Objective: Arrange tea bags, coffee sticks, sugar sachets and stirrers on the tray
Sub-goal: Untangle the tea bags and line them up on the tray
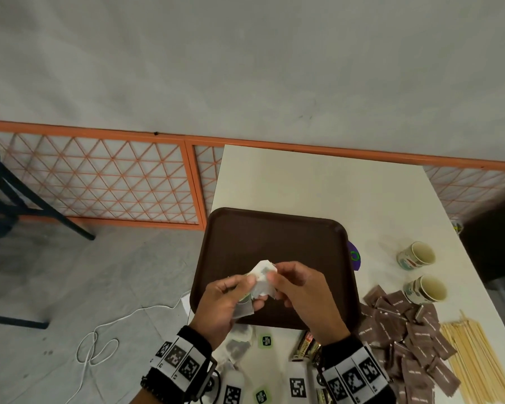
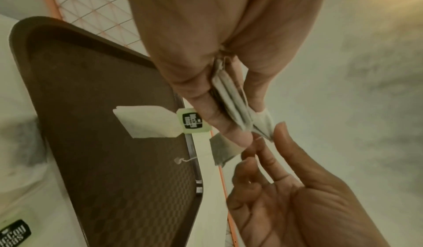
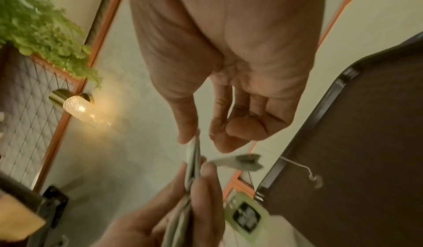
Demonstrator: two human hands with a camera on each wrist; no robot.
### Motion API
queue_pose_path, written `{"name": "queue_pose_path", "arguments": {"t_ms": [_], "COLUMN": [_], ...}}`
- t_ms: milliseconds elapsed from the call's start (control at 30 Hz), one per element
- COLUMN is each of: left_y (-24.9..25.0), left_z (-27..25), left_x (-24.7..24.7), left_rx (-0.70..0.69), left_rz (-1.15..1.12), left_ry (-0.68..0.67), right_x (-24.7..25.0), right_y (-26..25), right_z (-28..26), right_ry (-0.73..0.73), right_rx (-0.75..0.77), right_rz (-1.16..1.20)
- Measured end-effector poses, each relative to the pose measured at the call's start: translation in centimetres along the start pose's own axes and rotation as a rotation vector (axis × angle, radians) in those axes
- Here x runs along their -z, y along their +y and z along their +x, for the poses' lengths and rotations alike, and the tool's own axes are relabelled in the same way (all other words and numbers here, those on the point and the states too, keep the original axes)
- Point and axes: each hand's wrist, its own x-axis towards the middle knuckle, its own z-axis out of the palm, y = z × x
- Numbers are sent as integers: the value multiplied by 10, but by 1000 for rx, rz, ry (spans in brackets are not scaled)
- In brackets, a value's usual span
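Note:
Above the near edge of the brown tray (image 1: 274,228), my left hand (image 1: 247,290) grips a small stack of white tea bags (image 1: 260,282) between thumb and fingers. My right hand (image 1: 274,279) pinches the upper edge of one bag in that stack. In the left wrist view the stack (image 2: 231,98) sits under my left thumb. A tea bag (image 2: 146,122) with a green tag (image 2: 192,122) hangs beside it over the tray (image 2: 103,160). Whether this bag touches the tray I cannot tell. A blurred tea bag (image 3: 238,162) shows in the right wrist view.
More tea bags (image 1: 239,342) and coffee sticks (image 1: 306,345) lie on the white table (image 1: 318,182) near my wrists. Brown sugar sachets (image 1: 405,330), wooden stirrers (image 1: 473,360) and two cups (image 1: 417,255) are to the right. The table's left edge drops to the floor.

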Motion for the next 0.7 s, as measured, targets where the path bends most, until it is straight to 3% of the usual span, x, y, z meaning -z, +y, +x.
{"name": "queue_pose_path", "arguments": {"t_ms": [100, 167, 333, 433, 533, 633, 700], "left_y": [2, 0, -4, -4, -7, -4, -3], "left_z": [9, 7, 9, 11, 9, 7, 7], "left_x": [14, 14, 31, 46, 58, 67, 72], "left_rx": [-21, -39, 10, 110, 170, 187, 189], "left_rz": [1, 49, 162, 235, 284, 233, 172], "left_ry": [49, 57, 109, 64, 68, 110, 120], "right_x": [-22, -24, -20, -29, -57, -92, -108], "right_y": [4, 5, 10, 23, 49, 63, 64], "right_z": [9, 8, 45, 112, 181, 227, 248], "right_ry": [-76, -19, 27, 39, -70, -172, -152], "right_rx": [32, 20, -171, -205, -238, -269, -275], "right_rz": [-76, -29, 196, 5, -292, -383, -400]}}
